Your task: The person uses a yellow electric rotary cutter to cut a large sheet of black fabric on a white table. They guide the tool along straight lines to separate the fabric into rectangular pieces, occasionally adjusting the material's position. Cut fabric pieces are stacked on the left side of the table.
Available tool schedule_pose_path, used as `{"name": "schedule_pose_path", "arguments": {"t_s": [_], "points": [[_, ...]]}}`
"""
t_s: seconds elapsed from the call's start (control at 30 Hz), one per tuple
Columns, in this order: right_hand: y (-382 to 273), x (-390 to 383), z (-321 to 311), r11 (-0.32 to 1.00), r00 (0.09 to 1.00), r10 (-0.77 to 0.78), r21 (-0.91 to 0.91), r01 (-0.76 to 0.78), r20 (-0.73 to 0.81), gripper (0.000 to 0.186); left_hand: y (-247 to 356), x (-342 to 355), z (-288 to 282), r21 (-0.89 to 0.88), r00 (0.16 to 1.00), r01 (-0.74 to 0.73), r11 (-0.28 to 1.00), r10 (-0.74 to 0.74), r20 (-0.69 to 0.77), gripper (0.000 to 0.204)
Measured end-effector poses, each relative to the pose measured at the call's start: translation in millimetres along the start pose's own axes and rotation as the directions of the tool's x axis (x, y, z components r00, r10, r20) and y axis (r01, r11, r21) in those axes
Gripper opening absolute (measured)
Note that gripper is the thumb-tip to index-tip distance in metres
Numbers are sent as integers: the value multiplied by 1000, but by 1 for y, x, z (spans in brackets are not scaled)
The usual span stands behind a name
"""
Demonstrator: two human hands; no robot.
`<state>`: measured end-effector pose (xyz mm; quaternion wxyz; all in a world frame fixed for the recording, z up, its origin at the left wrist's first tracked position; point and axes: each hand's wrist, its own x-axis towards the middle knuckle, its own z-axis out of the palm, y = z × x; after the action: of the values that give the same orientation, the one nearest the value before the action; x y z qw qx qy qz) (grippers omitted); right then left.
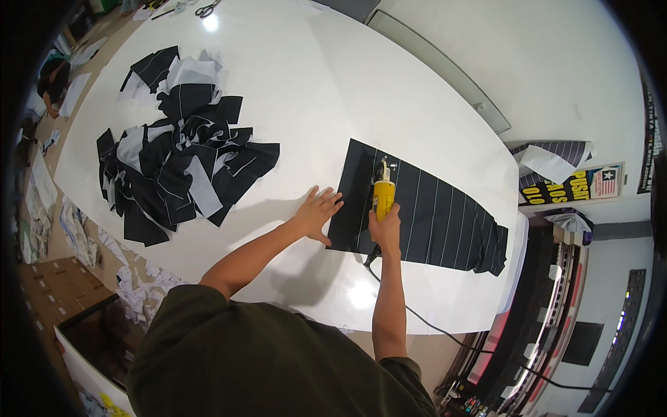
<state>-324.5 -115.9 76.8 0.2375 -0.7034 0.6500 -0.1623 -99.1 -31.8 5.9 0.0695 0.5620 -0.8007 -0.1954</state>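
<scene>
A long piece of black fabric with thin white stripes (434,215) lies across the white table (292,76), its right end bunched up. Gripped in my right hand (386,226) is a yellow electric fabric cutter (383,197), whose metal head rests over the cloth near its far edge. From its rear a black cord (438,328) runs off to the lower right. My left hand (319,213) is spread flat at the fabric's left edge, fingertips on the cloth and palm over the table. The exact spot of the blade is too small to make out.
A heap of black and white fabric scraps (184,149) covers the table's left part. Scissors (207,9) lie at the far edge. Beyond the right edge stands a large machine (542,306). Cloth scraps (142,285) litter the floor at left, where another person (53,80) is visible.
</scene>
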Motion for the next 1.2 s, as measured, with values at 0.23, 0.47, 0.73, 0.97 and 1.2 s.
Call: {"name": "schedule_pose_path", "arguments": {"t_s": [0.23, 0.47, 0.73, 0.97, 1.2], "points": [[-10, 29, 0, 1000, 1000, 6, -17, -6, 5, 59, 2, 0, -5, -8, 1000, -5, 1000, 5, 4, 128], [-30, 46, -5, 997, 996, 74, 1, -74, 58, 59, 0, -1, -5, -24, 1000, 5, 1000, -5, -5, 127], [-15, 66, 5, 999, 1000, 9, -39, -9, -7, 61, 3, -3, -10, -39, 1000, 3, 999, -4, -3, 128], [-2, 92, 16, 997, 997, -79, -25, 78, -24, 65, 4, -3, -8, 8, 1000, 16, 1000, -16, 13, 130], [-3, 109, -16, 997, 995, 77, -27, -79, -68, 65, -5, 1, 7, 55, 997, -1, 999, 5, -74, 132]]}}
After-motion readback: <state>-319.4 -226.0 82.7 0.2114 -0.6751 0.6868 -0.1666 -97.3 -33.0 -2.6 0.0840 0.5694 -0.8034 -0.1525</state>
